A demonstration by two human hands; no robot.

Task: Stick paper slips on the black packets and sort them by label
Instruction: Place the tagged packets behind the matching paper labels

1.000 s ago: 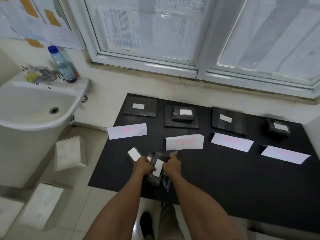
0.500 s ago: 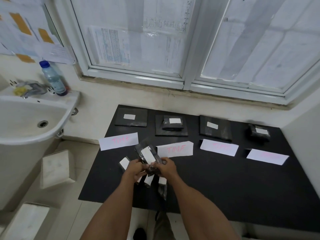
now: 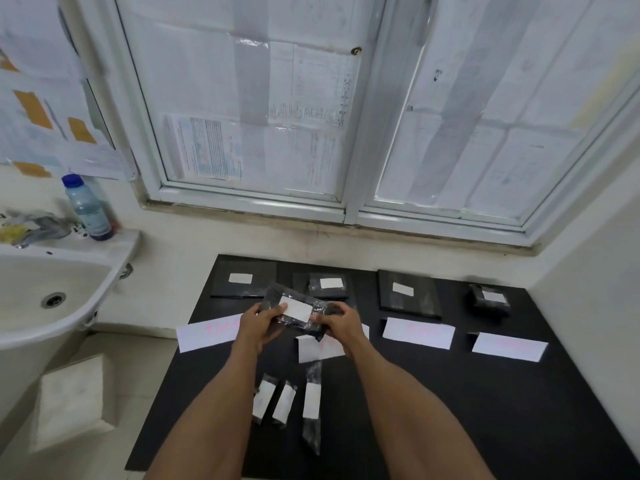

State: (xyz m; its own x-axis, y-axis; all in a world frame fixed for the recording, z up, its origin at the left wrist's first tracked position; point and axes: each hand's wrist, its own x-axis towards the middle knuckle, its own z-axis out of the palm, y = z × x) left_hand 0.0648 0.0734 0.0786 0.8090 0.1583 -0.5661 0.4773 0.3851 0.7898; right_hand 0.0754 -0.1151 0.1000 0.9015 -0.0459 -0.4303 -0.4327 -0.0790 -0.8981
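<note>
A flat black table lies under both hands. White paper cards with pink writing sit just past them. The left hand and right hand each pinch an end of a shiny black plastic packet, held up between them. This looks like sorting. Next, match its small white paper slip to a card.

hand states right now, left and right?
Left hand: grips the black packet at its left end.
Right hand: grips the same packet at its right end.
</note>
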